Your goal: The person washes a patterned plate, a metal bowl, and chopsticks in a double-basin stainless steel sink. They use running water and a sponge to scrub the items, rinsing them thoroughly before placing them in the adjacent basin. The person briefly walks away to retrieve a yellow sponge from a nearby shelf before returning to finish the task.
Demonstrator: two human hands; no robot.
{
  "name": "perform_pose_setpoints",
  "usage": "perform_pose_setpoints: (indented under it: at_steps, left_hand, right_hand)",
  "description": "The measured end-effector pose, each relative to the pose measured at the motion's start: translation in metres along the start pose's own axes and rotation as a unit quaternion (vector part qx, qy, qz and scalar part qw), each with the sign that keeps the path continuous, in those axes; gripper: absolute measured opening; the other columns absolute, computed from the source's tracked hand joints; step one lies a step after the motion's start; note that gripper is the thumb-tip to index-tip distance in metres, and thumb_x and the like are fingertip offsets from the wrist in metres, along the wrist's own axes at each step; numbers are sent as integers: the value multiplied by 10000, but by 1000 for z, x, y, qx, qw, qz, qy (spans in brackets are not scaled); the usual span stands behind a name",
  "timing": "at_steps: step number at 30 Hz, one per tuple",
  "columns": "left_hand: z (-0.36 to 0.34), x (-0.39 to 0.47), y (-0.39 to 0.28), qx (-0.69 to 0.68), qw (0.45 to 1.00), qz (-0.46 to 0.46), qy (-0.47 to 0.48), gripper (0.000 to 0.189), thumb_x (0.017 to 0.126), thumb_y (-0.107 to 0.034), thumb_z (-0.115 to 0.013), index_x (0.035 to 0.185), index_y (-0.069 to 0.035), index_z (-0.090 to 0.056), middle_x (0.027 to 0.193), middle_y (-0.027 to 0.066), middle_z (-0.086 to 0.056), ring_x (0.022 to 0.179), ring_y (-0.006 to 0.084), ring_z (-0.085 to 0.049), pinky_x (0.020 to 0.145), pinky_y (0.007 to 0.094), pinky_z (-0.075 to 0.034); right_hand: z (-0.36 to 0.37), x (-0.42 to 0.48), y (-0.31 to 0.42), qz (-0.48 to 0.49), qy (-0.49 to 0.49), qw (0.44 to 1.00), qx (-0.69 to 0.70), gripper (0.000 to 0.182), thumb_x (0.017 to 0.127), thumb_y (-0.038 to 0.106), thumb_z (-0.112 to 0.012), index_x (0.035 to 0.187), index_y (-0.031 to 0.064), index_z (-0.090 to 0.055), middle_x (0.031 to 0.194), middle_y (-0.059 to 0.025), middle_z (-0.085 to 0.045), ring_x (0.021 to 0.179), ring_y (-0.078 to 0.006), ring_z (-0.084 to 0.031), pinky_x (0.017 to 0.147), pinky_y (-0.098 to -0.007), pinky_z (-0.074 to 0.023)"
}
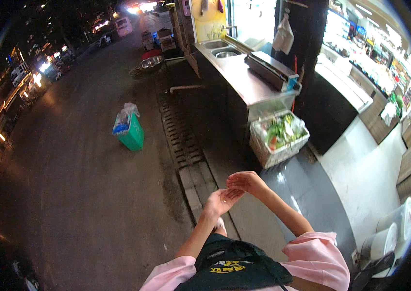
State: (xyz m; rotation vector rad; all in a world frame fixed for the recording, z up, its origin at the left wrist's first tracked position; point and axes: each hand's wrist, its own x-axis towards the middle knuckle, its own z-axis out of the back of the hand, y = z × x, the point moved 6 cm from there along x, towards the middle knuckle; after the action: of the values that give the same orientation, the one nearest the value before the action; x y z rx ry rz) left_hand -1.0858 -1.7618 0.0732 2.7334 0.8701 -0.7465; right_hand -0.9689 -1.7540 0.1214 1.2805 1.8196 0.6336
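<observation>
My left hand [225, 200] is turned palm up in front of me, its fingers stretched towards the right. A tiny white speck shows on its palm, too small to identify. Curved over the left fingertips is my right hand [248, 182], palm inward, close to or touching them. Neither hand grips anything that I can see. Below them hangs a dark apron [223, 254] with yellow printing, between pink sleeves [316, 254]. Beyond my right hand stands a white bin [263, 154] full of vegetable scraps [282, 131].
A steel counter [234, 74] with sinks [214, 44] runs ahead, beside a drain grate [182, 138]. A green bin [132, 136] with a plastic liner stands on the dark pavement [92, 192]. White buckets [380, 242] sit at right, near a lit shop floor [362, 156].
</observation>
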Motion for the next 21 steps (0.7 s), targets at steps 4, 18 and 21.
perform_pose_setpoints:
  at_steps: [4, 18, 21]
  left_hand:
    - [-99, 108, -93, 0, 998, 43, 48, 424, 942, -74, -220, 1247, 187, -357, 1302, 347, -396, 1227, 443, -415, 1079, 544, -334]
    - [-398, 499, -484, 12, 1000, 19, 7, 422, 928, -77, -245, 1217, 177, -419, 1277, 325, -457, 1261, 425, -395, 1124, 513, -262]
    - [-447, 572, -569, -1, 1000, 19, -18, 410, 932, -80, -247, 1193, 177, -432, 1273, 328, -458, 1261, 433, -392, 1126, 518, -259]
  right_hand:
    - [29, 123, 114, 31, -28, 998, 37, 272, 911, 129, -491, 1014, -94, -607, 997, -208, -651, 942, -289, -653, 847, -359, -537]
    - [145, 656, 437, -10, -7, 993, 117, 306, 932, 148, -466, 1065, -99, -587, 1054, -232, -630, 1015, -298, -624, 949, -377, -492]
    - [159, 766, 493, -10, 33, 994, 107, 297, 929, 151, -483, 1039, -99, -599, 1047, -230, -634, 980, -297, -639, 923, -369, -509]
